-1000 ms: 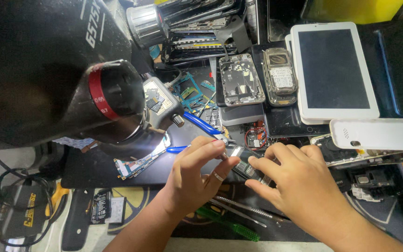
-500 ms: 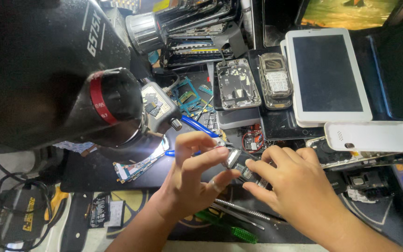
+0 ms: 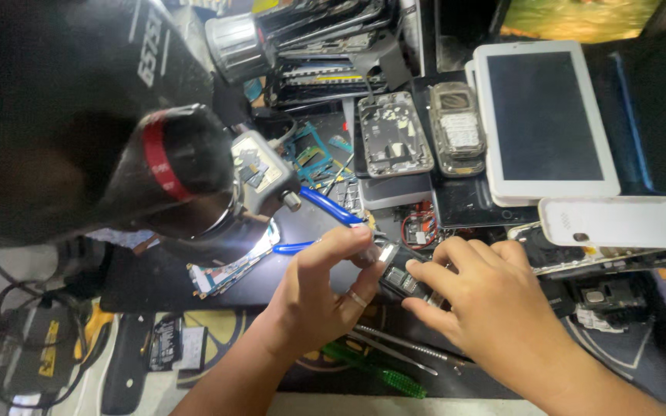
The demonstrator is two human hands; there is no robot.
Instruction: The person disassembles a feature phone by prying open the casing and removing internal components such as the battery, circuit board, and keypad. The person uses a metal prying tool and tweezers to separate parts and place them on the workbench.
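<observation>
A big black microscope body with a red ring fills the upper left, its lamp throwing a bright patch onto the dark mat of the desk. To the right lies a white tablet with a dark screen, face up, and just below it a white phone back cover. Left of the tablet, side by side, sit a stripped phone frame and an old keypad phone, with a stack of flat parts behind them.

Both hands meet near the middle of the desk, over the mat. The left hand, a ring on 1 finger, curls with thumb and forefinger pinched on the near end of a small dark phone part. The right hand lies over the other end of the same part, fingers bent and pressing down on it, so the piece is gripped between the 2 hands just above the mat.

Blue-handled pliers lie just behind the left hand's fingers, under the lamp. A strip of circuit board rests in the lit patch to the left. In front of the wrists lie a green-handled screwdriver and 2 thin metal tools, close together.
</observation>
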